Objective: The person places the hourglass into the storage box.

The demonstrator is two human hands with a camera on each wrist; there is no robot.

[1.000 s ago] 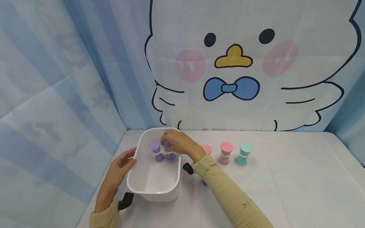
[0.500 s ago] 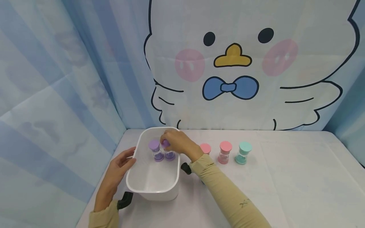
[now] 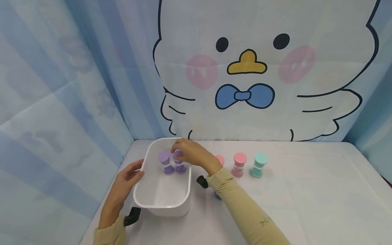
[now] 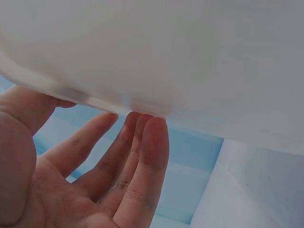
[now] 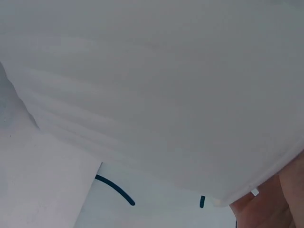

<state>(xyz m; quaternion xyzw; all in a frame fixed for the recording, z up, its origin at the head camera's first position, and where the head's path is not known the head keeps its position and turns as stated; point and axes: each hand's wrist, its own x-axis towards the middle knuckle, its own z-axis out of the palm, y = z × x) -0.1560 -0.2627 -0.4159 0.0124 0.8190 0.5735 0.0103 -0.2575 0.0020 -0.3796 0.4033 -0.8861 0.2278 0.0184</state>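
Two purple sand timers stand side by side in a white plastic bin: the left timer [image 3: 166,163] and the right timer [image 3: 180,167]. My right hand [image 3: 194,153] reaches over the bin's right rim, its fingers loosened around the lid of the right timer, which now shows more fully. My left hand [image 3: 124,183] rests fingertips and thumb against the left side of the bin [image 3: 162,211]. In the left wrist view, the left fingers [image 4: 154,142] touch the bin's wall without curling round it. The bin wall [image 5: 156,104] hides most of the right hand in the right wrist view.
Right of the bin stand a pink timer [image 3: 239,165], a teal timer [image 3: 259,165] and another pink timer [image 3: 219,159], partly behind the right wrist. A blue object [image 3: 217,196] shows beside the sleeve. A printed curtain [image 3: 245,122] borders the white table [image 3: 306,190].
The right fingers have loosened from the right purple timer's lid, uncovering more of it. That timer stays upright in the bin. The left hand keeps its place on the bin.
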